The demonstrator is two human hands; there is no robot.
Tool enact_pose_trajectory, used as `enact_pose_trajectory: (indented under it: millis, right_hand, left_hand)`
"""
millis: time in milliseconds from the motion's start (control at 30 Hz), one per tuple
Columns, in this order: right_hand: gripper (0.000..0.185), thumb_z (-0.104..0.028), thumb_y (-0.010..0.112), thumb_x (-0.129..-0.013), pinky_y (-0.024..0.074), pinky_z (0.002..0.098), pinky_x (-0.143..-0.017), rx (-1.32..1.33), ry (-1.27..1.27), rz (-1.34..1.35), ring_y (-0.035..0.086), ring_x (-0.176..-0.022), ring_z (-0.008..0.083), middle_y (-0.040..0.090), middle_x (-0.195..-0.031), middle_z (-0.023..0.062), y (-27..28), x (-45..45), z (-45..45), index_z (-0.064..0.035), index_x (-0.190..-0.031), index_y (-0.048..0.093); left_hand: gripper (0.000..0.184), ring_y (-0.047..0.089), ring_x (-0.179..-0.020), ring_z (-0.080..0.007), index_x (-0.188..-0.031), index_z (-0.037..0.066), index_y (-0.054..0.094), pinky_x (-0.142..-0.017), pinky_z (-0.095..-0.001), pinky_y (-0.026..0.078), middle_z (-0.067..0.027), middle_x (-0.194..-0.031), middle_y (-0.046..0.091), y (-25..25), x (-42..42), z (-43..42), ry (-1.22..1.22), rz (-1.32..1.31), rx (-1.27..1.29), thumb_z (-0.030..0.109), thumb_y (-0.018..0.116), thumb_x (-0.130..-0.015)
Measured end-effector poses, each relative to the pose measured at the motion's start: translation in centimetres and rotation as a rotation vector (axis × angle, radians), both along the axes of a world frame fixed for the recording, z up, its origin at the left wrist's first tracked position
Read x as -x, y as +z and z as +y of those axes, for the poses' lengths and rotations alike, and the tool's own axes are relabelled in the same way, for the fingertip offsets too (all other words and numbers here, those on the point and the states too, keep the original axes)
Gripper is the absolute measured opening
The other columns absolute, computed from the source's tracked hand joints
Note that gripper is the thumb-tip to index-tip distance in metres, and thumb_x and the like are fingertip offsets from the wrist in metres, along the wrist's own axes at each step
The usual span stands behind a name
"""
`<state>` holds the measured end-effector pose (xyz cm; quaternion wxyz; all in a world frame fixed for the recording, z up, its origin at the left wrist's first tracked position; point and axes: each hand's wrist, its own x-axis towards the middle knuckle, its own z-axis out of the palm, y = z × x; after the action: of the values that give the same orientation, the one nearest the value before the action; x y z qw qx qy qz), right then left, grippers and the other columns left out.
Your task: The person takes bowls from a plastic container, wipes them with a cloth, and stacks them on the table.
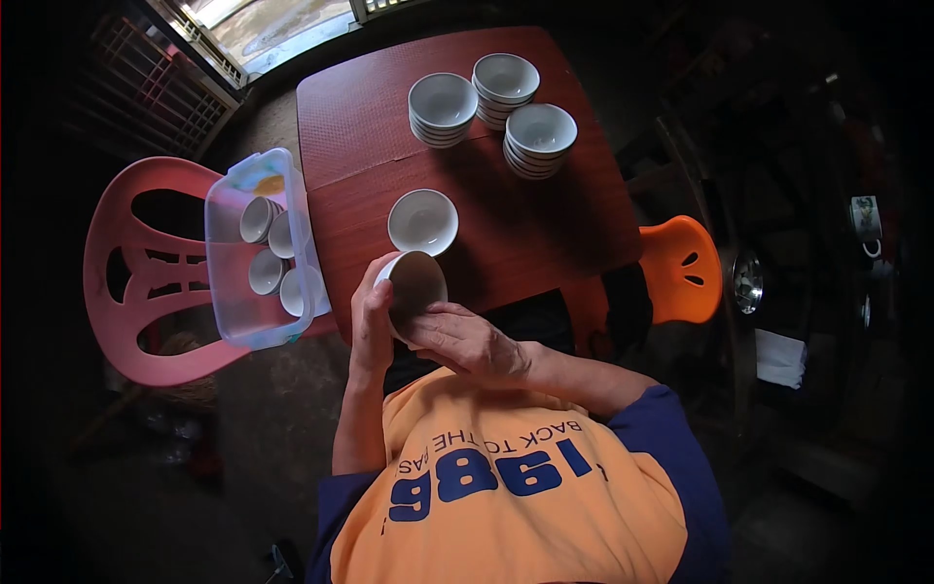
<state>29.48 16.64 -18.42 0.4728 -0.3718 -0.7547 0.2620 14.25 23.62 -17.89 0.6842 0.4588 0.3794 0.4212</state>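
Note:
A white bowl is tilted on its side between my hands, its shaded inside facing up toward me. My left hand grips it around the left side, the thumb along the outer wall. The fingers of my right hand are closed on its lower right rim, some of them hidden by the bowl. Just beyond it, another white bowl stands upright on the red-brown table.
Three stacks of white bowls stand farther back: a left stack, a rear stack and a right stack. A clear plastic tub with more bowls rests on a pink chair. At right is an orange chair.

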Motion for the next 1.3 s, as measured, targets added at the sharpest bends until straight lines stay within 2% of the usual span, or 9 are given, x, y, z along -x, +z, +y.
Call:
enact_pose_trajectory:
  millis: [100,200,333,533,667,800,1000,1133,1300]
  right_hand:
    - [0.029,-0.010,0.059,-0.083,0.0311,0.0417,-0.106,-0.307,-0.016,-0.495,0.055,-0.113,0.0215,0.061,-0.117,0.0074,-1.1,-2.4,0.8,-0.0077,-0.111,0.061]
    - [0.028,-0.009,0.058,-0.083,0.0308,0.0416,-0.106,-0.310,-0.034,-0.489,0.053,-0.115,0.0199,0.060,-0.117,0.0055,-0.8,-2.9,1.2,-0.0095,-0.111,0.061]
    - [0.023,-0.006,0.065,-0.080,0.0400,0.0405,-0.093,-0.105,-0.185,-0.136,0.063,-0.093,0.0258,0.064,-0.101,0.0116,2.1,-1.1,1.2,-0.0054,-0.103,0.061]
    - [0.027,-0.008,0.065,-0.080,0.0386,0.0396,-0.095,-0.189,-0.107,-0.287,0.060,-0.101,0.0207,0.063,-0.107,0.0077,0.8,-1.4,1.4,-0.0078,-0.107,0.061]
    - [0.029,-0.008,0.062,-0.079,0.0340,0.0372,-0.098,-0.361,-0.058,-0.466,0.058,-0.106,0.0167,0.063,-0.109,0.0031,-0.5,-3.2,2.5,-0.0112,-0.108,0.062]
    - [0.027,-0.012,0.066,-0.077,0.0376,0.0377,-0.090,-0.229,-0.134,-0.380,0.059,-0.099,0.0169,0.063,-0.107,0.0040,0.6,-1.6,2.2,-0.0087,-0.104,0.062]
    - [0.037,-0.015,0.063,-0.081,0.0381,0.0378,-0.095,-0.083,0.186,-0.430,0.049,-0.112,0.0249,0.056,-0.119,0.0094,2.6,-2.1,3.1,-0.0041,-0.116,0.057]
    - [0.031,0.002,0.062,-0.076,0.0490,0.0340,-0.087,-0.109,0.040,-0.601,0.053,-0.106,0.0260,0.056,-0.115,0.0104,2.5,-4.0,3.7,-0.0015,-0.106,0.063]
    - [0.040,0.006,0.062,-0.071,0.0502,0.0368,-0.083,-0.196,-0.030,-0.274,0.057,-0.099,0.0303,0.056,-0.115,0.0116,4.2,-4.2,4.0,0.0018,-0.111,0.060]
  left_hand:
    - [0.062,0.053,-0.102,-0.0166,-0.123,0.002,0.046,-0.086,-0.0300,0.044,-0.0098,-0.112,0.054,1.2,1.0,0.6,-0.164,0.016,0.190,0.052,0.049,-0.085]
    - [0.073,0.054,-0.104,-0.0179,-0.131,0.008,0.035,-0.080,-0.0304,0.049,-0.0106,-0.120,0.049,1.5,1.5,1.1,-0.235,0.009,0.342,0.057,0.056,-0.082]
    - [0.091,0.050,-0.110,-0.0212,-0.138,0.011,0.024,-0.091,-0.0339,0.044,-0.0107,-0.120,0.048,2.0,-1.3,-0.8,-0.048,0.052,-0.145,0.031,0.077,-0.066]
    - [0.080,0.053,-0.104,-0.0191,-0.133,0.006,0.033,-0.088,-0.0315,0.045,-0.0101,-0.116,0.050,1.1,-0.5,-0.3,-0.028,0.070,-0.151,0.028,0.074,-0.068]
    - [0.080,0.056,-0.094,-0.0162,-0.131,0.003,0.033,-0.076,-0.0268,0.049,-0.0117,-0.113,0.051,1.1,1.6,0.7,-0.325,-0.074,0.313,0.038,0.069,-0.070]
    - [0.074,0.049,-0.109,-0.0207,-0.133,0.004,0.031,-0.092,-0.0320,0.042,-0.0129,-0.117,0.049,1.0,-1.3,-0.6,0.106,0.066,-0.131,0.035,0.065,-0.074]
    - [0.069,0.051,-0.107,-0.0201,-0.127,0.003,0.040,-0.094,-0.0334,0.039,-0.0120,-0.114,0.053,0.9,0.6,-0.2,0.021,-0.036,-0.017,0.037,0.062,-0.072]
    - [0.073,0.058,-0.076,-0.0142,-0.129,0.002,0.037,-0.043,-0.0235,0.045,-0.0102,-0.101,0.055,0.3,0.6,-0.7,-0.068,-0.021,0.200,0.037,0.063,-0.070]
    - [0.067,0.058,-0.065,-0.0164,-0.129,0.006,0.038,-0.051,-0.0262,0.047,-0.0111,-0.093,0.057,0.8,0.2,-0.7,-0.201,0.144,0.229,0.028,0.058,-0.069]
